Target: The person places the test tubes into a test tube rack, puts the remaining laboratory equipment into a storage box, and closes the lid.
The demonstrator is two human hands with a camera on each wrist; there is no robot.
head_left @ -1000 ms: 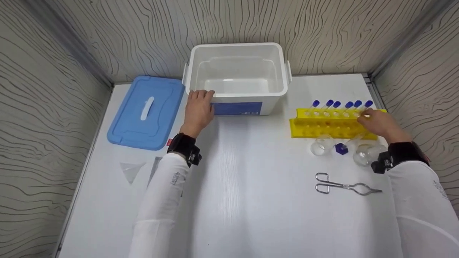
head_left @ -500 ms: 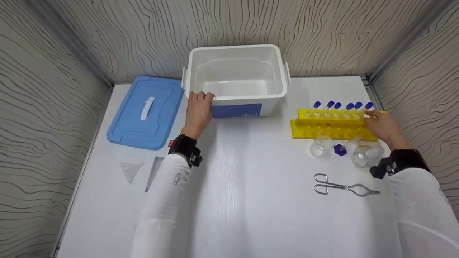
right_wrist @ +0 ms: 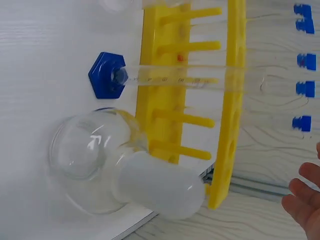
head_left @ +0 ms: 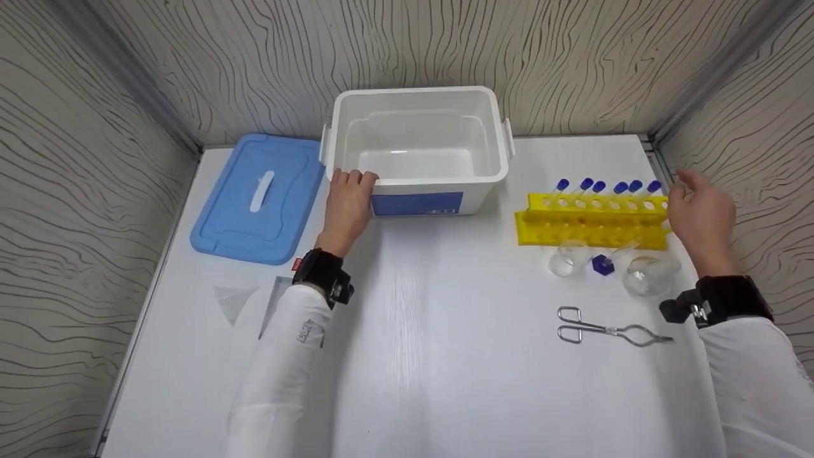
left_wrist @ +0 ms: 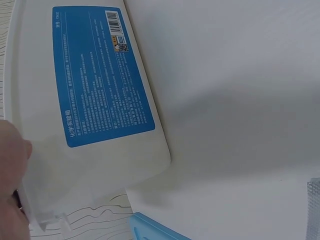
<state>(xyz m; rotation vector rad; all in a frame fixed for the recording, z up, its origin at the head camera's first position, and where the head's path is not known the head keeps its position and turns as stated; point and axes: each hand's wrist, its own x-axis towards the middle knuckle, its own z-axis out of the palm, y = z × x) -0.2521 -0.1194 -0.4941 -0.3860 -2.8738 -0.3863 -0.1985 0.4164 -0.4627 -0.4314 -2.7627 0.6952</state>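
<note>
My left hand grips the front-left rim of a white plastic box, fingers over the edge. The box is uncovered, with a blue printed label on its front. My right hand is beside the right end of a yellow test tube rack, holding nothing. Its fingers look loosely bent in the right wrist view. Several blue-capped test tubes stand in the rack. Before it are a round glass flask, a beaker and a blue-based measuring cylinder.
A blue lid with a white handle lies left of the box. Nearer me lie a clear funnel and a grey mesh sheet, partly under my left arm. Metal crucible tongs lie at the right. Patterned walls enclose the table.
The white box has shifted slightly toward me along with my left hand. My right hand has left the tubes and moved to the right, off the rack's end.
</note>
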